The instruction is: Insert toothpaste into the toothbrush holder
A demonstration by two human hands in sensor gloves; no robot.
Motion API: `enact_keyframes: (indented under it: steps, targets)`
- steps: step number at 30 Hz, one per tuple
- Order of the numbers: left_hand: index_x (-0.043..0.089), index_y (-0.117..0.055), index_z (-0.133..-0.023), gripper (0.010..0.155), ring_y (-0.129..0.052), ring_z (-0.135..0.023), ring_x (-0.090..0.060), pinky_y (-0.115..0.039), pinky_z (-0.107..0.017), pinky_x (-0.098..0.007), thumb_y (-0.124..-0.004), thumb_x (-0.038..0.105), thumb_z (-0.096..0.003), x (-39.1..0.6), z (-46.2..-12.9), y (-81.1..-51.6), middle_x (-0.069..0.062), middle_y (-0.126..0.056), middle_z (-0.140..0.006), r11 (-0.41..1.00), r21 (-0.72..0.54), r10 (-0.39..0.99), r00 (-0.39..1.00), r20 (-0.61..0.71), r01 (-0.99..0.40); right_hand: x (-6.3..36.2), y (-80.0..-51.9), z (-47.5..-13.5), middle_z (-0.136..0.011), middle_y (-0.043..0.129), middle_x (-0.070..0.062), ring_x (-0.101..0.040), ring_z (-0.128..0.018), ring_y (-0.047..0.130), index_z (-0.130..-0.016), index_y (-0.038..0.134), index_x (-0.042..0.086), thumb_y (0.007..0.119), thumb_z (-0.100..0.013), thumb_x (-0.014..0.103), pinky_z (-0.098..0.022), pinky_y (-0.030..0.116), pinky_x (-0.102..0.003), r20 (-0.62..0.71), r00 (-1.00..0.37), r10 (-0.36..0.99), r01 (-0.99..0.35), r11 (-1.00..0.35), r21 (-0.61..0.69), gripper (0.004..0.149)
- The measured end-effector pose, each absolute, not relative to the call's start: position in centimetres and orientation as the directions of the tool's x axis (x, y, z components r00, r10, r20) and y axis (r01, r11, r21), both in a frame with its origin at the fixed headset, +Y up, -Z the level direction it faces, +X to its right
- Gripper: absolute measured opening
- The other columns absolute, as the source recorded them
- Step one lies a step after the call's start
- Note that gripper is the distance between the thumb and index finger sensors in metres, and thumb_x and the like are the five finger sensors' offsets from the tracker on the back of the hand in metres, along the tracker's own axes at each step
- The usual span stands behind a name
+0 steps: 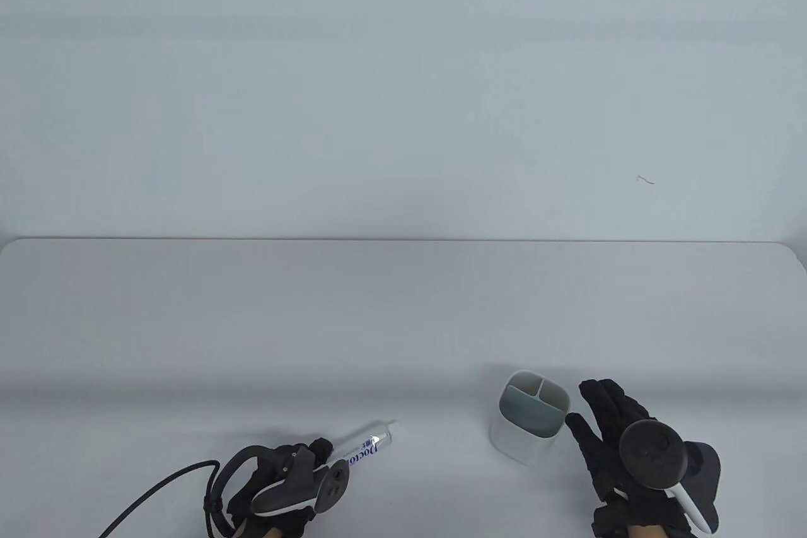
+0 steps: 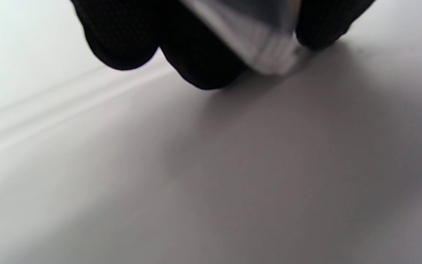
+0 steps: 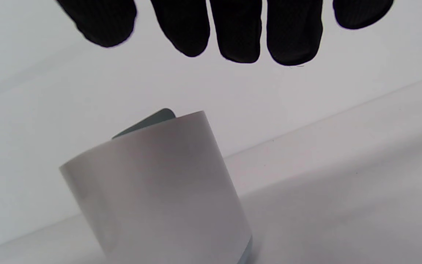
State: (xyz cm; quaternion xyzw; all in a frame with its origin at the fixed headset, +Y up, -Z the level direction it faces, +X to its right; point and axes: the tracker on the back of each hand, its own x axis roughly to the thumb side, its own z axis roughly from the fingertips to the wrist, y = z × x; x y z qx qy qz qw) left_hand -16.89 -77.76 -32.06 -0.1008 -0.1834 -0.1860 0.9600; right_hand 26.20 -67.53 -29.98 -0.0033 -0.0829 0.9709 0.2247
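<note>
Two hands working: left hand (image 1: 277, 480) fingers (image 2: 200, 55) grip toothpaste (image 1: 364, 446) low over table (image 1: 403, 323), ready to carry; right hand (image 1: 621, 437) fingers (image 3: 291, 33) spread, beside holder (image 1: 528, 415), likely to steady it.

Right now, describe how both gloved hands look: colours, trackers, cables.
Both wear black knit sensor gloves. The left hand carries a dark ring-shaped tracker with white trim and a black cable trailing left. The right hand has a dark round tracker with a white strap.

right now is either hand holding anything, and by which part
The left hand grips the toothpaste tube by its lower end, the rest sticking out. The right hand holds nothing, open beside the toothbrush holder.
</note>
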Motion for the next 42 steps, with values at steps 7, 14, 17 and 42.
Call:
enact_keyframes:
  steps: [7, 14, 17, 42]
  targets:
    - [0.02, -0.044, -0.106, 0.072, -0.092, -0.06, -0.027, -0.083, -0.055, -0.043, -0.061, 0.061, -0.05, -17.1, -32.1, -77.6, -0.005, -0.08, -0.09, 0.915, -0.143, -0.307, 0.879, 0.364, 0.378, 26.2, -67.5, -30.0, -0.119, 0.059, -0.016, -0.052, -0.103, 0.066, -0.112, 0.055, 0.02, 0.063, -0.06, 0.052, -0.068, 0.047, -0.07, 0.032, -0.898, 0.44, -0.439, -0.884, -0.16, 0.061]
    - [0.023, -0.049, -0.102, 0.077, -0.093, -0.056, -0.025, -0.084, -0.054, -0.041, -0.066, 0.068, -0.0418, -17.0, -32.4, -77.0, -0.001, -0.083, -0.086, 0.913, -0.122, -0.331, 0.883, 0.332, 0.388, 25.9, -67.7, -30.1, -0.119, 0.059, -0.016, -0.052, -0.103, 0.066, -0.112, 0.055, 0.02, 0.063, -0.06, 0.052, -0.068, 0.047, -0.07, 0.034, -0.9, 0.434, -0.434, -0.889, -0.145, 0.061]
    - [0.025, -0.05, -0.102, 0.079, -0.09, -0.06, -0.027, -0.085, -0.054, -0.04, -0.066, 0.071, -0.0395, -17.0, -32.3, -76.5, 0.001, -0.083, -0.086, 0.913, -0.083, -0.348, 0.869, 0.352, 0.4, 26.0, -67.6, -30.0, -0.119, 0.059, -0.016, -0.052, -0.103, 0.066, -0.112, 0.055, 0.02, 0.063, -0.06, 0.052, -0.068, 0.047, -0.07, 0.032, -0.899, 0.437, -0.437, -0.888, -0.147, 0.061]
    - [0.024, -0.05, -0.102, 0.078, -0.091, -0.06, -0.027, -0.084, -0.054, -0.041, -0.066, 0.07, -0.0405, -15.9, -27.6, -66.9, 0.0, -0.083, -0.086, 0.936, 0.337, -0.058, 0.901, 0.429, -0.1, 12.6, -63.4, -28.1, -0.117, 0.063, -0.014, -0.05, -0.103, 0.067, -0.111, 0.057, 0.02, 0.063, -0.06, 0.052, -0.069, 0.047, -0.07, 0.395, -0.767, 0.506, -0.567, -0.823, -0.045, 0.06]
